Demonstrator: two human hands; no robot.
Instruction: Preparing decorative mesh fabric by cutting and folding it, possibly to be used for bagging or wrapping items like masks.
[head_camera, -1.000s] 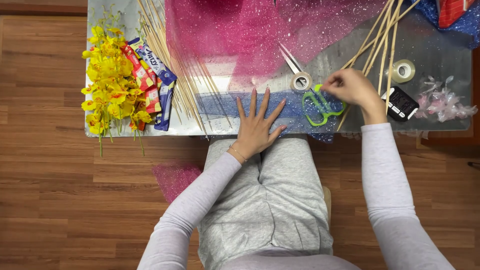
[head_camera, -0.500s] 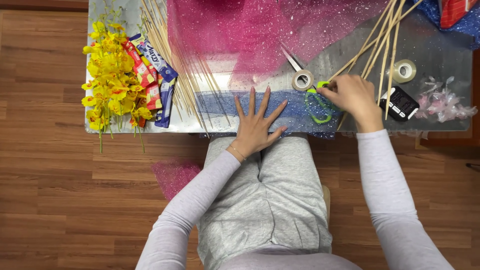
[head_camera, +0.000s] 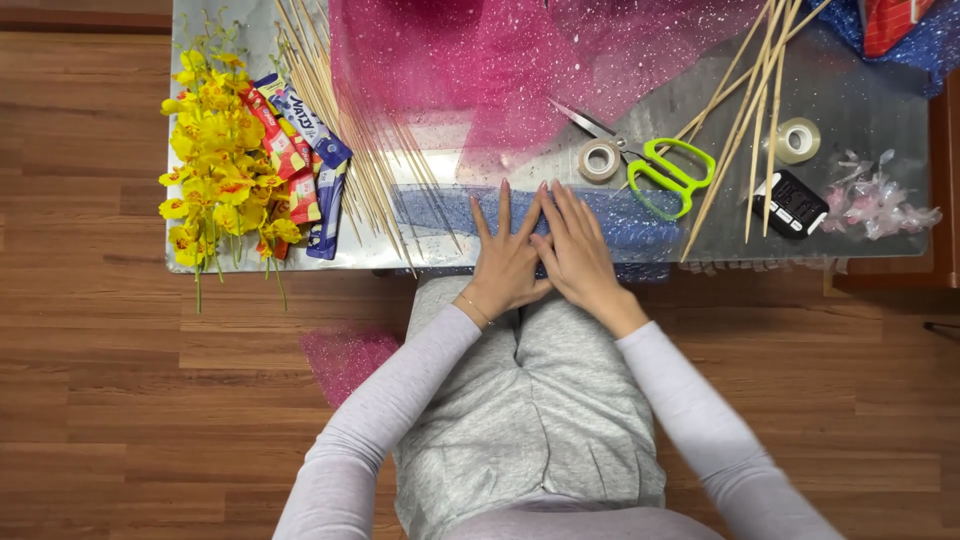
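Observation:
Both of my hands lie flat on a strip of blue glitter mesh (head_camera: 630, 218) along the near edge of the table (head_camera: 850, 90). My left hand (head_camera: 505, 262) presses the strip with its fingers spread. My right hand (head_camera: 577, 250) rests beside it, slightly overlapping, fingers together and pointing away. Neither hand holds anything. Green-handled scissors (head_camera: 665, 163) lie on the table just beyond my right hand, next to a small roll of tape (head_camera: 599, 159). A sheet of pink glitter mesh (head_camera: 500, 70) covers the far middle of the table.
Yellow artificial flowers (head_camera: 215, 160) and wrapped snack bars (head_camera: 310, 150) lie at the left end beside thin wooden skewers (head_camera: 345, 110). More skewers (head_camera: 750, 100), a second tape roll (head_camera: 797, 140), a small black device (head_camera: 792, 203) and clear wrapped items (head_camera: 875, 200) lie at the right. Pink mesh scrap (head_camera: 345, 360) is on the wood floor.
My right hand has let go of the green scissors, leaving them on the table, and moved left onto the blue mesh beside my left hand, which stayed flat on the strip.

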